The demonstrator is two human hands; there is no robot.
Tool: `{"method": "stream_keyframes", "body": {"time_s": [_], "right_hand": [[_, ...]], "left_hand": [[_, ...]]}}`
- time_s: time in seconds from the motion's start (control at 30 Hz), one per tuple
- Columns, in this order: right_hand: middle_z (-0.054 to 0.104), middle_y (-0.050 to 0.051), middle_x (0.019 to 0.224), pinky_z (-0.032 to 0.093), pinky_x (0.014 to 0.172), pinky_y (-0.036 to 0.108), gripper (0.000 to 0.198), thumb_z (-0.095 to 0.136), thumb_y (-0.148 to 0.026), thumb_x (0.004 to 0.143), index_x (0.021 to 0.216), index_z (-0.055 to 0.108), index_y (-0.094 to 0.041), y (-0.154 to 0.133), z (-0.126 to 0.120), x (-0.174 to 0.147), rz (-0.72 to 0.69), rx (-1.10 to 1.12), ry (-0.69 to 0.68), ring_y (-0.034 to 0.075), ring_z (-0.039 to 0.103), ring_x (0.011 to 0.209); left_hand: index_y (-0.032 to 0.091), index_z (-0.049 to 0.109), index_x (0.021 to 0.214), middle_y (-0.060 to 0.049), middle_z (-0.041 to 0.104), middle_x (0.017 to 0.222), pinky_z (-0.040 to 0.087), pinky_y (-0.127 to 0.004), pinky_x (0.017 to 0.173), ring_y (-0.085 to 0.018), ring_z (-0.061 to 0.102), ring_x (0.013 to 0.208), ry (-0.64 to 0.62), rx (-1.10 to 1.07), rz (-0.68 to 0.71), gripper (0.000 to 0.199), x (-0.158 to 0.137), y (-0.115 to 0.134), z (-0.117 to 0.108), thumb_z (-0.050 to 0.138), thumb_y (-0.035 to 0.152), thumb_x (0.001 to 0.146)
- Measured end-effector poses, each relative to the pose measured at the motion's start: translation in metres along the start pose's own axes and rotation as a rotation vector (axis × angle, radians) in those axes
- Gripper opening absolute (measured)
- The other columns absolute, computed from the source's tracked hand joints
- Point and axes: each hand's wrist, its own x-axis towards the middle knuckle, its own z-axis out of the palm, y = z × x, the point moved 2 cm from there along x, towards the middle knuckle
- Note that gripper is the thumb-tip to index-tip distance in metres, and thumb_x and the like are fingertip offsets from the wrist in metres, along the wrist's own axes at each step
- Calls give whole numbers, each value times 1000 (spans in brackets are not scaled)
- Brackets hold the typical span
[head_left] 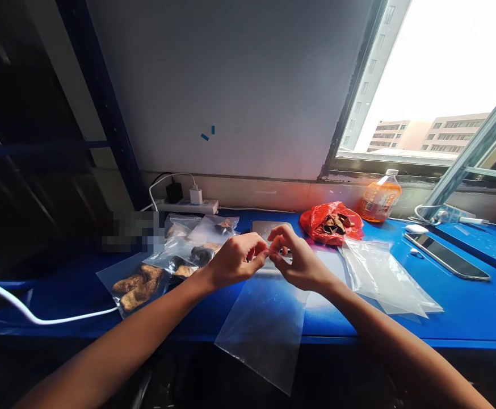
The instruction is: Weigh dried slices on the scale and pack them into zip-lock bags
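Observation:
A clear plastic zip bag hangs from my fingers over the front edge of the blue table. My left hand pinches its top edge, thumb against fingertips. Close beside it, my right hand pinches the same edge, and the fingertips of both hands nearly touch. The bag looks flat, with nothing visible inside. Behind my hands is a silver flat device, partly hidden by them. To the left lie several filled zip bags; the nearest bag contains brown dried pieces.
A red plastic bag of dark dried pieces sits at the back, near an orange drink bottle. Flat clear bags and a phone lie to the right. A power strip and a white cable are at the left.

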Motion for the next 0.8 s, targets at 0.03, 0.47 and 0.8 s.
{"method": "stream_keyframes", "body": {"time_s": [0.03, 0.47, 0.8], "right_hand": [[57, -3, 74, 40, 61, 26, 27, 50, -11, 76, 96, 39, -24, 0, 1, 0, 6, -12, 16, 13, 52, 65], [56, -4, 71, 38, 61, 25, 30, 54, -17, 77, 105, 45, -22, 3, -1, 0, 88, 88, 58, 11, 52, 65], [59, -3, 74, 40, 64, 27, 29, 52, -14, 77, 103, 45, -23, 6, 5, 1, 134, -114, 82, 14, 56, 69]], "left_hand": [[17, 57, 78, -1, 57, 71, 40, -26, 57, -13, 51, 61, 2, 43, 20, 18, 0, 0, 1, 51, 30, 89], [15, 65, 85, -3, 65, 78, 43, -26, 63, -16, 57, 71, -68, -302, -350, 27, 6, -7, 2, 56, 41, 84], [16, 67, 85, -2, 65, 72, 40, -25, 57, -14, 54, 63, -80, -109, -377, 26, 4, -6, 2, 55, 38, 84]]}}
